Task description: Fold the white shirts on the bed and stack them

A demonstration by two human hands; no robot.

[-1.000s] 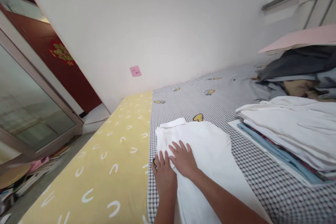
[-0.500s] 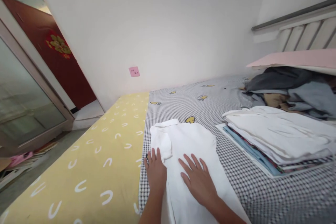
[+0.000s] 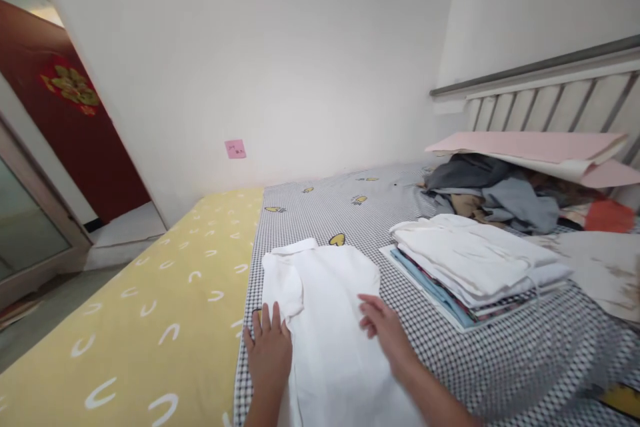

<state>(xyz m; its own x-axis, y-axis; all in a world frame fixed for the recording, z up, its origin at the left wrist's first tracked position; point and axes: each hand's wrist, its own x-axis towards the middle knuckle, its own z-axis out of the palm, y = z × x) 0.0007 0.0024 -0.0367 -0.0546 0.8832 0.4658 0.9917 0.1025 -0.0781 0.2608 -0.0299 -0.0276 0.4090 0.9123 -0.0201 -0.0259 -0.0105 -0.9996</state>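
Observation:
A white shirt (image 3: 333, 320) lies spread on the checked sheet, its left side and a sleeve folded inward, the collar away from me. My left hand (image 3: 270, 350) rests flat at the shirt's left edge, fingers spread, partly over the sheet. Near the shirt's right edge is my right hand (image 3: 385, 330), its fingers bent and slightly apart, with no cloth visibly gripped. Whether its fingertips touch the fabric I cannot tell. The shirt's lower end runs out of view at the bottom.
A stack of folded clothes (image 3: 465, 257) stands on the right. Behind it, a loose heap of dark and grey clothes (image 3: 500, 190) lies under a pink board (image 3: 525, 147). A yellow patterned sheet (image 3: 165, 320) covers the left; a white wall (image 3: 250, 60) borders the far edge.
My right hand has gone from lying flat on the shirt to its right edge, fingers now bent. My left hand stays at the left edge. The view has turned right.

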